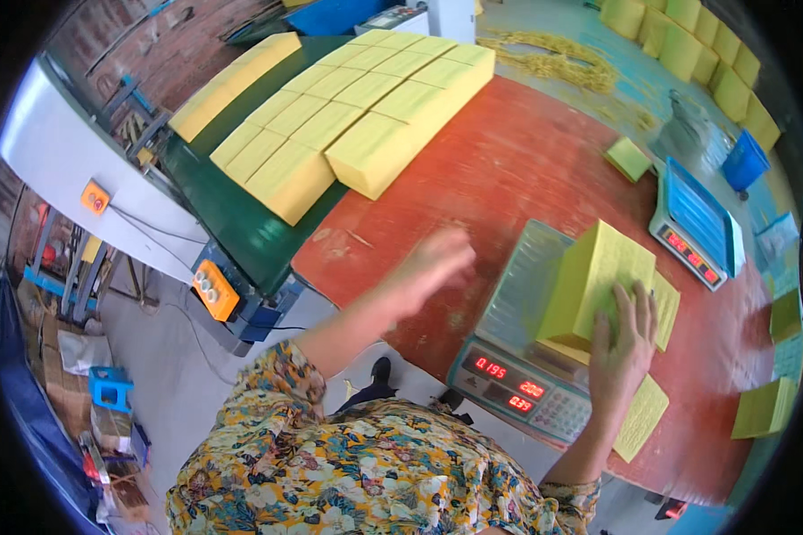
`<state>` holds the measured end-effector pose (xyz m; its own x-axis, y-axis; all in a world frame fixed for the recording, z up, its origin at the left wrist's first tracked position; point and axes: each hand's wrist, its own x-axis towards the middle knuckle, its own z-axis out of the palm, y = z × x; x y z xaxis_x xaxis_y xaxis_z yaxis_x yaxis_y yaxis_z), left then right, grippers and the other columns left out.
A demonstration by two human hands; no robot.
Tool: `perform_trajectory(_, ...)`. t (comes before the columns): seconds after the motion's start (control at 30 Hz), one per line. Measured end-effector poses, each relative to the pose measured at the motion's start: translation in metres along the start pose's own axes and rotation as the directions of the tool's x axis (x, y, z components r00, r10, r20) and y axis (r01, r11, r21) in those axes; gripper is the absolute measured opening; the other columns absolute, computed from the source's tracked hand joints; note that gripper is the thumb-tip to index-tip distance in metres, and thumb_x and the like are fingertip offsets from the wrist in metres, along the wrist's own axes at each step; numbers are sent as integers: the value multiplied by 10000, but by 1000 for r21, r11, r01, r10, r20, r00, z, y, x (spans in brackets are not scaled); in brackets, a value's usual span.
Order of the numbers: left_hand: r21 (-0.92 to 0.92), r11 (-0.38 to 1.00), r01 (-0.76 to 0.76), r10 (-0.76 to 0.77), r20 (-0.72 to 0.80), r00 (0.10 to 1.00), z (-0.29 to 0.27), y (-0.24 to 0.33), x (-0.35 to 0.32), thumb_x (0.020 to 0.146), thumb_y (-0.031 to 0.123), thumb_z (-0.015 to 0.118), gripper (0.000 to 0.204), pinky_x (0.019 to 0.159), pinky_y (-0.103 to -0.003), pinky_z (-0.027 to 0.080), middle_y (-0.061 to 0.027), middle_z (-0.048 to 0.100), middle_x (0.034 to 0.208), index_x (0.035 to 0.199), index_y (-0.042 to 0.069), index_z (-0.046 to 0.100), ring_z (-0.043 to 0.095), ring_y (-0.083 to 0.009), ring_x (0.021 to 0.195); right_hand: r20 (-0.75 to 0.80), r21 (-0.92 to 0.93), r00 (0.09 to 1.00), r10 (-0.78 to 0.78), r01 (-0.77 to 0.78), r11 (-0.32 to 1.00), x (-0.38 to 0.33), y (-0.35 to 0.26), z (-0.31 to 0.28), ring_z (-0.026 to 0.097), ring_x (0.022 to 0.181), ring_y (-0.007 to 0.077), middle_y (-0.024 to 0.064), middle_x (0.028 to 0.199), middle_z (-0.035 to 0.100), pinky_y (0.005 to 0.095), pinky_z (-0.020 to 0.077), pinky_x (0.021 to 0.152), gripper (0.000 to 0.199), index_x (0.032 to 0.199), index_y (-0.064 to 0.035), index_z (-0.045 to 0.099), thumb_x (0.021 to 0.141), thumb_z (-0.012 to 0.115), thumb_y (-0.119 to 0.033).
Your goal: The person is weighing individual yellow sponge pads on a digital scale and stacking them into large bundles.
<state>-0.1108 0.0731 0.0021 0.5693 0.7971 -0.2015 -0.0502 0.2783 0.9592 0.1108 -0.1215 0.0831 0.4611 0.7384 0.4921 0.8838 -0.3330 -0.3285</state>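
A tall stack of yellow paper [598,276] stands on the metal pan of a digital scale [522,383] with a lit red display. My right hand [629,343] lies against the near right side of the stack, its fingers stretched out and slightly apart. More yellow paper [642,419] pokes out beside and beneath my right wrist. Over the red tabletop, left of the scale, my left hand [442,259] hangs blurred by motion. Nothing can be made out in it, and its fingers are smeared.
Rows of yellow paper blocks [357,98] cover the green conveyor belt [227,209] and reach onto the red table [509,152]. A second scale [691,223] with a blue tray stands at the right, beside a small yellow block [629,159]. An orange button box [214,290] sits near the belt's end.
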Motion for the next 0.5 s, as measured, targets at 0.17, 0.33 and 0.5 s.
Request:
perform_trajectory(0.17,955,286,81,601,-244,761,-163,62,101,807,517,689,886,1098,-443,380,-276,442,1434,1438,-25,381,429,-391,1342,-202,47,979,-2,12,999,-12,-28,-21,412,1354,401,180,1411,509,517,325,1107,444,1262,-45,604,818,606,-31)
perform_trajectory(0.33,971,148,187,332,-227,915,-224,79,178,687,660,720,1111,1116,-441,359,-272,355,1499,1493,17,306,370,-380,1390,-134,170,991,-15,38,985,-29,-96,-12,416,1353,407,192,1383,528,511,335,1112,391,1160,-21,644,772,613,15)
perform_trajectory(0.5,975,119,190,204,-211,956,-229,71,182,614,697,747,1187,1070,-466,408,-284,408,1444,1501,55,288,438,-403,1333,66,298,998,21,-40,954,-37,-162,30,446,1324,406,193,1337,554,497,370,1084,380,1108,-16,661,732,647,43)
